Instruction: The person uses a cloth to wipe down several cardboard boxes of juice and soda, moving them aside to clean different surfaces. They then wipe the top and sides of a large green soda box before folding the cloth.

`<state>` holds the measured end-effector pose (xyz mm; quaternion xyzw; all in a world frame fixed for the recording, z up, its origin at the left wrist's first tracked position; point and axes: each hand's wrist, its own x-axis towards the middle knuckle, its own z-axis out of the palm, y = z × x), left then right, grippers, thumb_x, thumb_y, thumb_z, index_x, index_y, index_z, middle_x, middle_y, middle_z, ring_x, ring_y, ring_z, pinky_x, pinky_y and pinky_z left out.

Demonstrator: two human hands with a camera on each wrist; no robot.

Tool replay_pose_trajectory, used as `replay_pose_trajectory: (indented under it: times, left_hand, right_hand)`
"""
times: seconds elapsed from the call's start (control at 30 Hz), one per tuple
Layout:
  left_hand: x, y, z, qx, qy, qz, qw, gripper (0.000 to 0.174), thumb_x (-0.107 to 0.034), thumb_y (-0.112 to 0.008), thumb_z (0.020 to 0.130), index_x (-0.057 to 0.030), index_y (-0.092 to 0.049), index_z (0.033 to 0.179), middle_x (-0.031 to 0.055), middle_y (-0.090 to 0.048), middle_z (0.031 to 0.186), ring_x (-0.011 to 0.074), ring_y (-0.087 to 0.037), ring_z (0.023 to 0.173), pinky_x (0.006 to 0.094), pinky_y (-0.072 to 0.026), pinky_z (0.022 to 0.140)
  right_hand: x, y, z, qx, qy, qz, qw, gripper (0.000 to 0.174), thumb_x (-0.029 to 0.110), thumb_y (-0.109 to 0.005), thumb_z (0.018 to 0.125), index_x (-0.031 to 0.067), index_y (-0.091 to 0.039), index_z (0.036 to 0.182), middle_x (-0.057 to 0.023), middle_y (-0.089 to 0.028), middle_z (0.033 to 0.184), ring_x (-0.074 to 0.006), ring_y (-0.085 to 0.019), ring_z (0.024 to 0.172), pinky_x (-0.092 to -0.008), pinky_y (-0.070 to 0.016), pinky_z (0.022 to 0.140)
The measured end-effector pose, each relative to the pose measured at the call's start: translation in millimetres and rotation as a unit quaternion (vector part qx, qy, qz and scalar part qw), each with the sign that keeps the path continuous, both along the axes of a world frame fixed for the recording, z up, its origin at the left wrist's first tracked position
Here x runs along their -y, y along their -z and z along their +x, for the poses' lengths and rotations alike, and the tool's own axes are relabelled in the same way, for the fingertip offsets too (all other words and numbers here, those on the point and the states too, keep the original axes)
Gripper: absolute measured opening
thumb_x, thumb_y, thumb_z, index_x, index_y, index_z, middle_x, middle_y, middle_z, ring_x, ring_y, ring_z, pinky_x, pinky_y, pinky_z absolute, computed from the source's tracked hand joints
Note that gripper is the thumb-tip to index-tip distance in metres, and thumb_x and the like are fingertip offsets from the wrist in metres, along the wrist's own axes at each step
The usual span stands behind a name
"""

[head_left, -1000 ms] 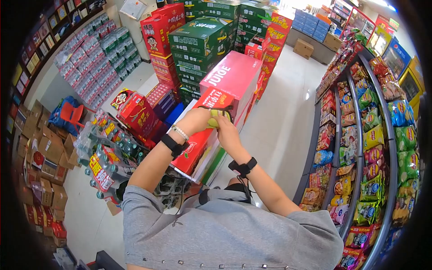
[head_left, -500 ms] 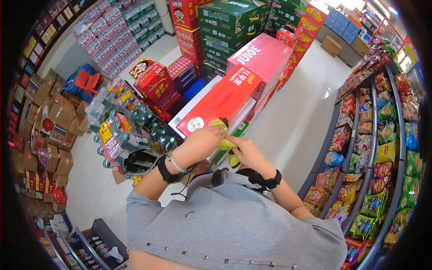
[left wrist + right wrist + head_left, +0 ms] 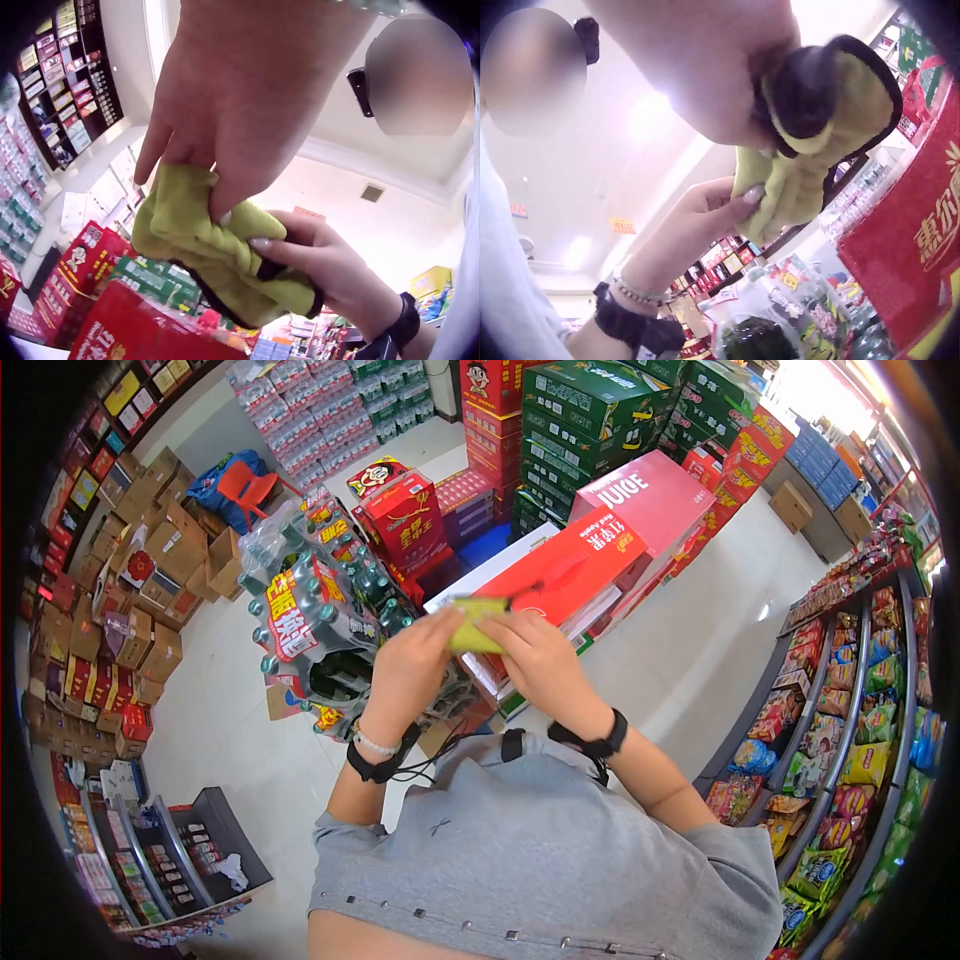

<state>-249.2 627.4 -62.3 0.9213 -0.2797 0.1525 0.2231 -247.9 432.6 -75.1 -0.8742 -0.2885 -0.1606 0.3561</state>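
Observation:
A yellow-green cloth [image 3: 477, 630] with dark edging is held up between both hands, over the near end of the red juice carton [image 3: 560, 582]. My left hand [image 3: 408, 665] pinches its left side, with the thumb pressed into the fabric in the left wrist view. On the other side, my right hand [image 3: 542, 662] grips the cloth between thumb and fingers. In both wrist views the cloth [image 3: 225, 262] is bunched and folded over, and a dark patch shows close to the right hand in the right wrist view. It looks blurred in the head view.
Shrink-wrapped bottle packs [image 3: 310, 615] stand just left of the cartons. Behind rise stacks of green boxes [image 3: 590, 405] and a pink juice carton [image 3: 660, 495]. A snack shelf [image 3: 850, 740] runs along the right; brown cardboard boxes [image 3: 165, 550] are piled at the left.
Both hands have come back from over the red carton's middle to its near end, still holding the cloth. A loose end that hung down is now gathered up. The head view has swung left.

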Motion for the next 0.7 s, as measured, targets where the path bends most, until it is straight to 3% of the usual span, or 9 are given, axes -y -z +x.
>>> replay_pose_trajectory:
  times: [0.07,0.13,0.23,0.33,0.47,0.6,0.7]
  left_hand:
    - [-3.8,16.0,9.3,0.068,-0.091,-0.010,0.993,0.038,-0.004,-0.062,0.075,-0.0042,-0.058,0.113,0.0130,-0.063,0.107,0.0281,-0.062,0.095,0.0363,-0.0523,0.077]
    - [-10.6,45.6,17.7,0.012,-0.104,0.009,0.994,0.031,-0.005,-0.060,0.078,-0.0014,-0.055,0.108,0.0165,-0.061,0.098,0.0324,-0.062,0.085,0.0393,-0.0515,0.068]
    - [-7.6,72.3,14.0,-0.057,-0.119,0.027,0.991,0.023,-0.005,-0.059,0.077,-0.0007,-0.051,0.098,0.0171,-0.059,0.086,0.0360,-0.060,0.079,0.0429,-0.0495,0.064]
    - [0.9,84.8,9.4,-0.077,-0.091,-0.004,0.993,0.023,-0.006,-0.060,0.076,-0.0007,-0.050,0.096,0.0195,-0.059,0.084,0.0394,-0.059,0.077,0.0459,-0.0479,0.063]
    - [5.9,83.5,3.1,-0.108,-0.088,-0.029,0.990,0.021,-0.005,-0.061,0.076,-0.0002,-0.051,0.093,0.0224,-0.058,0.082,0.0433,-0.057,0.076,0.0474,-0.0463,0.062]
    - [9.5,77.0,-12.1,-0.140,-0.050,-0.013,0.989,0.023,-0.009,-0.064,0.074,0.0001,-0.053,0.092,0.0188,-0.059,0.081,0.0387,-0.059,0.074,0.0446,-0.0479,0.062]
    - [12.9,79.9,-18.0,-0.151,-0.020,0.004,0.988,0.024,-0.011,-0.065,0.073,-0.0002,-0.053,0.091,0.0178,-0.059,0.079,0.0379,-0.059,0.074,0.0441,-0.0482,0.062]
  right_hand:
    - [-14.4,8.9,24.1,0.118,-0.003,-0.006,0.993,0.036,0.002,-0.059,0.071,0.0057,-0.061,0.107,-0.0128,-0.059,0.113,-0.0313,-0.054,0.107,-0.0395,-0.0452,0.089]
    - [-23.2,37.4,38.2,0.118,-0.012,-0.020,0.993,0.035,0.002,-0.059,0.071,0.0052,-0.061,0.106,-0.0129,-0.059,0.114,-0.0318,-0.054,0.107,-0.0403,-0.0438,0.092]
    - [-28.8,61.8,44.0,0.103,-0.026,-0.047,0.993,0.033,0.003,-0.059,0.070,0.0044,-0.061,0.103,-0.0131,-0.059,0.116,-0.0324,-0.054,0.108,-0.0415,-0.0419,0.095]
    - [-23.4,53.5,27.0,0.064,-0.057,-0.087,0.993,0.031,0.004,-0.059,0.070,0.0036,-0.060,0.101,-0.0131,-0.058,0.119,-0.0325,-0.053,0.109,-0.0410,-0.0411,0.096]
    - [-26.4,48.1,11.1,0.095,-0.038,-0.142,0.984,0.028,0.009,-0.059,0.071,0.0024,-0.059,0.098,-0.0124,-0.056,0.120,-0.0289,-0.053,0.106,-0.0382,-0.0432,0.093]
    - [-21.0,46.2,-8.3,0.074,-0.025,-0.151,0.985,0.029,0.012,-0.060,0.070,0.0020,-0.059,0.097,-0.0111,-0.056,0.117,-0.0266,-0.054,0.100,-0.0357,-0.0444,0.089]
    - [-11.7,44.7,-24.0,0.095,-0.036,-0.170,0.980,0.029,0.014,-0.058,0.071,0.0027,-0.059,0.098,-0.0093,-0.057,0.112,-0.0206,-0.053,0.093,-0.0287,-0.0458,0.080]
